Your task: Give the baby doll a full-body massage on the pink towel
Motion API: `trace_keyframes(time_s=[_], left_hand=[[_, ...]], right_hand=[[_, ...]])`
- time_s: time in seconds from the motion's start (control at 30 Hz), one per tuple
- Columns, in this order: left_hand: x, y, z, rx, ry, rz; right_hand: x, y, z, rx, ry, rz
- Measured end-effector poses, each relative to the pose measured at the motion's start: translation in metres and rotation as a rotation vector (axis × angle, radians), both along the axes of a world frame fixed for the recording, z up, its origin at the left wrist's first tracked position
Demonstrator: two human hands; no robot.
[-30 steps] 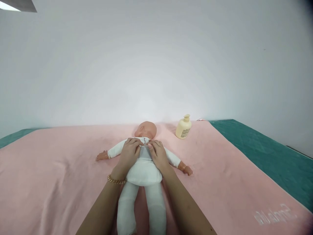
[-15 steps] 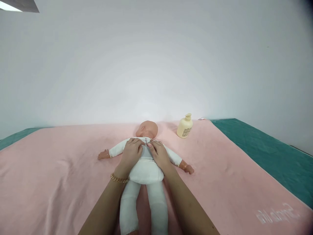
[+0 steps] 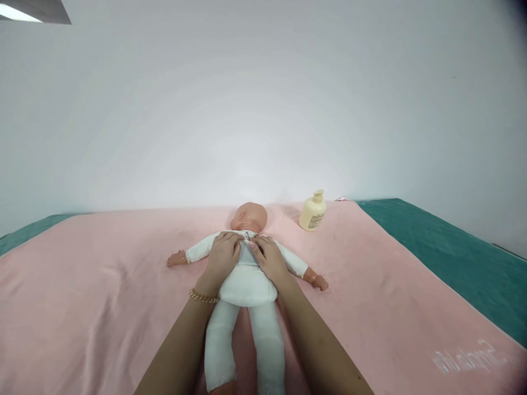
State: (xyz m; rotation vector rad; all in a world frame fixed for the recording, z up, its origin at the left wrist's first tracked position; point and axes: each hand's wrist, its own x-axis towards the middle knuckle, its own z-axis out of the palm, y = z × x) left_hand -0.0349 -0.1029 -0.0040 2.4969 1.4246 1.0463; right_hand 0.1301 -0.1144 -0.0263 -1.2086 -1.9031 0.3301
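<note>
A baby doll (image 3: 247, 288) with a white cloth body lies on its front, its bare head (image 3: 252, 215) turned to the left and its arms spread out to the sides. My left hand (image 3: 224, 253) rests flat on the left side of the doll's upper back, a beaded bracelet (image 3: 202, 297) on that wrist. On the right side of the upper back lies my right hand (image 3: 270, 257), fingers stretched out. Both thumbs point inward near a dark seam or thread below the neck. Neither hand holds anything.
A pale yellow pump bottle (image 3: 313, 211) stands to the right of the doll's head. Under everything is a pink blanket (image 3: 370, 307), wrinkled at the left, over a green surface (image 3: 444, 258). A white wall (image 3: 247, 109) rises directly behind.
The whole view has shifted very slightly, so everything sits a little further right. Both hands stay on the doll's upper back, with hardly any visible movement.
</note>
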Motion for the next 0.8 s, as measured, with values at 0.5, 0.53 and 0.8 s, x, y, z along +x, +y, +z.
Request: trace_keyframes(time_s=[0.5,0.53,0.8], left_hand=[[0.0006,0.0055,-0.0092,0.024,-0.026,0.008],[0.0005,0.0056,-0.0093,0.022,-0.022,0.007],[-0.0001,0.0051,-0.0080,0.016,-0.011,-0.023]], right_hand=[[-0.0020,-0.0052,-0.0014,-0.034,0.056,-0.046],[-0.0019,-0.0052,-0.0012,-0.039,0.055,-0.045],[-0.0016,-0.0042,-0.0021,-0.024,0.041,-0.026]])
